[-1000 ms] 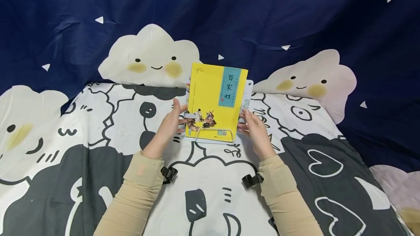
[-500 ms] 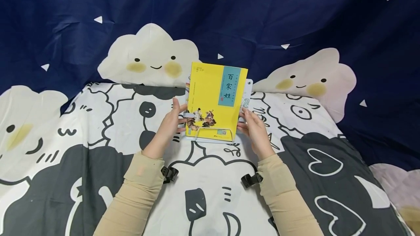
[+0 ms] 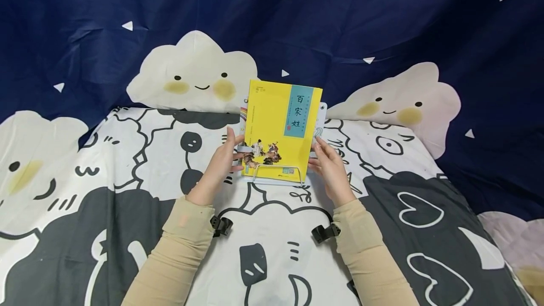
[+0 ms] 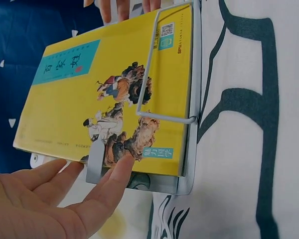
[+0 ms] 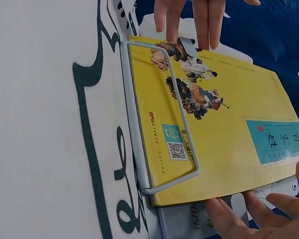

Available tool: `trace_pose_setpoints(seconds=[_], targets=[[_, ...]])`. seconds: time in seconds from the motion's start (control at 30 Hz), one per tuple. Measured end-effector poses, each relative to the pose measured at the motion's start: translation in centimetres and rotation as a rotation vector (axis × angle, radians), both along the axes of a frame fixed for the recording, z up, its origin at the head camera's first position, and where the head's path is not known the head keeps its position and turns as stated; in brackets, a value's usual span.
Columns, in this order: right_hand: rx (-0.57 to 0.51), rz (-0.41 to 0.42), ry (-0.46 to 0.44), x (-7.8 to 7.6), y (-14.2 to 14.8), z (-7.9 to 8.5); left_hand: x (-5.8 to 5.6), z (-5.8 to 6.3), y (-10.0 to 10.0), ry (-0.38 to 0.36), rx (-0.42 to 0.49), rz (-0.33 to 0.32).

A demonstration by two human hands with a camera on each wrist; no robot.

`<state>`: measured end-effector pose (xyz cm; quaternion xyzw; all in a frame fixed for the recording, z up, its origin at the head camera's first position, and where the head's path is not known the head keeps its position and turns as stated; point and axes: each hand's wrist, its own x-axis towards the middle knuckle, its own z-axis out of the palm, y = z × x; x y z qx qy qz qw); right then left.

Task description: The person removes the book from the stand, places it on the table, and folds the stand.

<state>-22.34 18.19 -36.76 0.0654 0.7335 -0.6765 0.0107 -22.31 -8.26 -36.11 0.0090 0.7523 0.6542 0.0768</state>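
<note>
A yellow book [image 3: 272, 122] with a blue title panel leans upright on a white reading stand [image 3: 320, 122] with printed drawings. A wire holder [image 3: 278, 166] crosses the book's lower front. My left hand [image 3: 219, 166] is at the left edge, thumb raised, its outstretched fingers beside a grey side clip [image 4: 95, 160]; one fingertip meets the cover's edge. At the right edge my right hand [image 3: 333, 169] has its fingers extended, touching the stand's edge around the other clip [image 5: 239, 206]. Most of the stand is hidden behind the book.
A black-and-white cartoon-print cloth [image 3: 272, 221] lies under the stand. Behind it hangs a dark blue fabric [image 3: 323, 18] with pale cloud shapes. Black straps with small devices [image 3: 325, 233] sit at both wrists.
The book has shifted slightly to the right on the stand, baring a little more of the stand's left edge. My left hand has moved a touch right with it.
</note>
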Motion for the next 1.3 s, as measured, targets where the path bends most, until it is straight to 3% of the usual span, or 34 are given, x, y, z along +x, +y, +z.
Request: trace_pose_setpoints(seconds=[0.3,0.6,0.83,1.07,1.3], targets=[[0.01,0.098,0.023,0.0,0.3,0.4,0.0,0.3,0.0,-0.015,0.014,-0.004],[-0.014,0.15,-0.093,-0.4,0.9,2.0,-0.8,1.2,-0.5,-0.043,-0.033,-0.009],[0.137,0.191,-0.15,-1.0,1.1,3.0,-1.5,1.9,-0.7,-0.056,-0.081,-0.039],[0.301,0.159,-0.106,-1.8,0.9,3.4,-2.5,2.0,-0.7,-0.029,-0.204,-0.027],[0.363,0.073,-0.058,-2.8,0.8,2.8,-3.1,2.1,-0.3,0.076,-0.349,0.019]])
